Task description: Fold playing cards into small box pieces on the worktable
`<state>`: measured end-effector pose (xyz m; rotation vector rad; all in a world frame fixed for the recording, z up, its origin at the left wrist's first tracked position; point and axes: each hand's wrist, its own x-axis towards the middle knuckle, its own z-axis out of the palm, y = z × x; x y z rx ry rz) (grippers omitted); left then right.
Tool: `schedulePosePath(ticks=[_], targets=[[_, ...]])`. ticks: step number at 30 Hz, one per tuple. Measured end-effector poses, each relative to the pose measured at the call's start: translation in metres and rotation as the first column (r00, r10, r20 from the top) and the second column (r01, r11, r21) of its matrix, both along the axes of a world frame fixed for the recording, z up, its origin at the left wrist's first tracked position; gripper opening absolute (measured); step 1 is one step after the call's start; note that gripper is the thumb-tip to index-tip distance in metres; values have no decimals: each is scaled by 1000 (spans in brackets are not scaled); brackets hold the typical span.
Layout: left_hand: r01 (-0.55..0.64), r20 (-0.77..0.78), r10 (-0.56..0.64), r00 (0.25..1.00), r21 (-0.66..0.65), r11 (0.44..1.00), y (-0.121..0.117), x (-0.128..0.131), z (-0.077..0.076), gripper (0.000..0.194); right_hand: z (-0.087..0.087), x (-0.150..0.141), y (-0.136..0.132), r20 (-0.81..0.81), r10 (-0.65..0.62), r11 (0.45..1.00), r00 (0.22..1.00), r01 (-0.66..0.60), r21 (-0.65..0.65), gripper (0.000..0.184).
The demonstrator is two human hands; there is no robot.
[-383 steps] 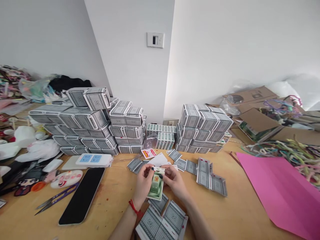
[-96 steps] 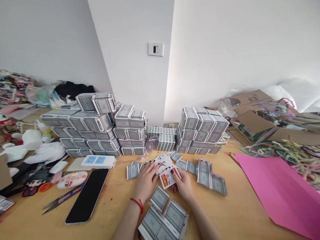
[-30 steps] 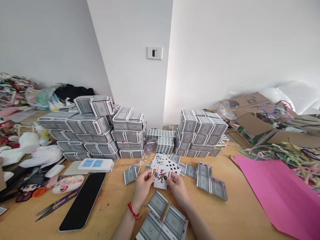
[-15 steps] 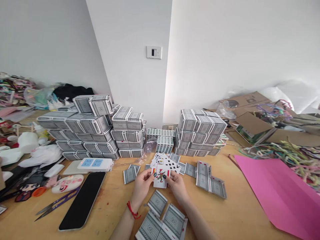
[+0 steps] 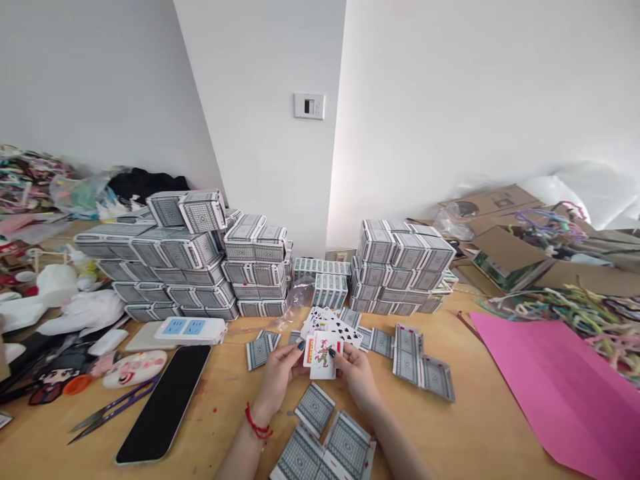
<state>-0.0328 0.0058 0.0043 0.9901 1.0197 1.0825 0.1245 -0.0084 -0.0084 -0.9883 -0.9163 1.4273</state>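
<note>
Over the middle of the table, my left hand (image 5: 278, 372) pinches the left edge of a few playing cards, its thumb on top. My right hand (image 5: 358, 375) has its thumb on a joker card (image 5: 323, 363), which lies face up over a red-marked card. Just beyond them, face-up black-suited cards (image 5: 345, 328) are fanned out on the table. Closer to me are patterned card-back panels (image 5: 306, 455), partly joined, and a loose panel (image 5: 315, 404). To the right of my right hand rests an L-shaped piece made of cards (image 5: 421, 371).
Stacked card blocks rise at the left (image 5: 170, 247) and right (image 5: 400, 263), with green-edged card decks (image 5: 331, 291) between. A phone (image 5: 165, 403), purple scissors (image 5: 115, 408) and a white power strip (image 5: 191, 329) lie left. Pink paper (image 5: 555, 387) and open cardboard boxes (image 5: 515, 260) are right.
The joker has slid to the right and slightly toward me, uncovering more of the red-marked card beneath. My left thumb has come off it toward the left edge.
</note>
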Motion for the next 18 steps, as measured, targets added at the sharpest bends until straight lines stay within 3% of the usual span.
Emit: schedulePosePath(ticks=[3,13,18], targets=[[93,134,-84,987,-65,994,-1,-2,3,26,-2,1,1,-18,-1,1000,1000,1,-1,31],[171,168,-157,973,-75,982,-1,1,4,30,-1,0,1,-39,-12,1000,999,13,15,28],[155,155,-138,978,-103,983,-2,3,6,31,0,0,1,-49,-17,999,999,18,26,24]])
